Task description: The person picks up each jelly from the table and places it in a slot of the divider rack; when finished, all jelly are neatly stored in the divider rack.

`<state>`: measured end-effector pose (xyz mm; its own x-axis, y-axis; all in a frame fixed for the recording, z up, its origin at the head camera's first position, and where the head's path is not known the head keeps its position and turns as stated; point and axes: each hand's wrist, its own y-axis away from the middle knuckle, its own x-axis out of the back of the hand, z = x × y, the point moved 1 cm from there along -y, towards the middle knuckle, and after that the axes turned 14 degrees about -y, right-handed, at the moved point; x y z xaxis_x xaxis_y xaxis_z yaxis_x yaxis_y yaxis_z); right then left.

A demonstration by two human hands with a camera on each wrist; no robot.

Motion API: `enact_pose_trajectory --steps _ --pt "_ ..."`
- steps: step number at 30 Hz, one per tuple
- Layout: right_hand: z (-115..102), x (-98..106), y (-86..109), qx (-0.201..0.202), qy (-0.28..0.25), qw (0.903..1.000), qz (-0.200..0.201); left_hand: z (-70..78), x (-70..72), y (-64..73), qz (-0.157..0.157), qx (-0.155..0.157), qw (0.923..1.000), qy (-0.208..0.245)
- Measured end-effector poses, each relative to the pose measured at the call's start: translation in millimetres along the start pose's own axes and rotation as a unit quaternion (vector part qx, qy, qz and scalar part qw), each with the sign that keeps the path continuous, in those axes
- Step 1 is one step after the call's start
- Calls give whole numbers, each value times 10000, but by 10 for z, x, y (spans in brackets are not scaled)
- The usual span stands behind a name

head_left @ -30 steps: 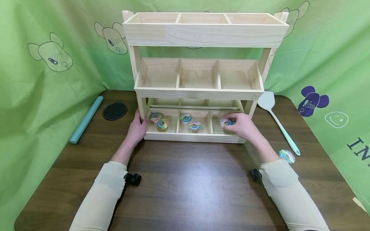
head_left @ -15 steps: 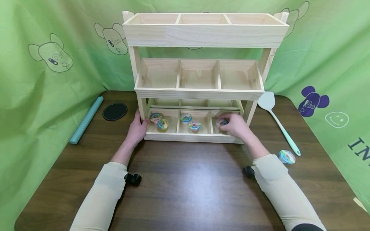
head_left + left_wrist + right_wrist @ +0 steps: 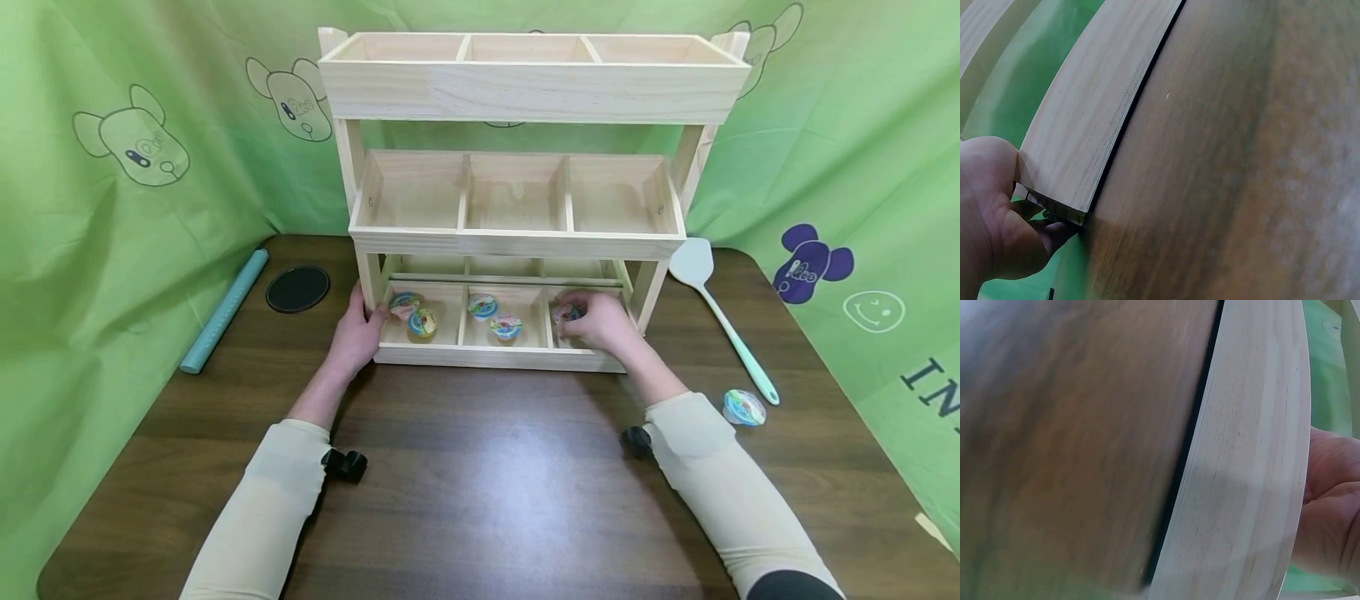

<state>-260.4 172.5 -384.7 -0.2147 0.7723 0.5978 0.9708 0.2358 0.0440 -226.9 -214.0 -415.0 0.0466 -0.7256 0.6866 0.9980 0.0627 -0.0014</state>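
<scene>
A three-tier wooden rack (image 3: 498, 358) stands at the back of the table, each tier split into three compartments. My left hand (image 3: 356, 333) grips the left end of its bottom tier; in the left wrist view, the thumb and fingers lie around the tier's end (image 3: 1091, 125). Inside the bottom right compartment, my right hand (image 3: 606, 325) pinches a small jelly cup (image 3: 567, 312) with a printed lid, partly covered by the fingers. Two jelly cups (image 3: 422, 323) sit in the bottom left compartment and two more jelly cups (image 3: 506, 328) in the bottom middle one. The rack's front board hides the right fingers from the right wrist view.
Another jelly cup (image 3: 744, 408) lies on the table at right, beside a spatula (image 3: 724, 321) with a pale green handle. To the left are a blue cylinder (image 3: 225, 311) and a black disc (image 3: 297, 289). Green printed cloth (image 3: 187, 217) surrounds the table.
My right hand has moved a little left with the jelly cup inside the bottom right compartment, nearing the divider. The left hand stays put on the rack.
</scene>
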Motion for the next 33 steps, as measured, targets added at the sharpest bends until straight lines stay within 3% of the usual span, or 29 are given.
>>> enact_pose_trajectory --steps 8,16,24,33 --pt "-43 -56 -58 -183 -302 9992 187 -2 1 -1 -2 -11 10000 15" --pt "-40 -44 -54 -108 -193 9994 255 1 6 11 -7 -18 10000 50" --pt "-33 33 78 -212 -157 9987 437 -1 -1 16 10 -57 10000 35" --pt "-27 218 318 180 -346 9969 688 -9 -4 4 42 -81 9999 79"
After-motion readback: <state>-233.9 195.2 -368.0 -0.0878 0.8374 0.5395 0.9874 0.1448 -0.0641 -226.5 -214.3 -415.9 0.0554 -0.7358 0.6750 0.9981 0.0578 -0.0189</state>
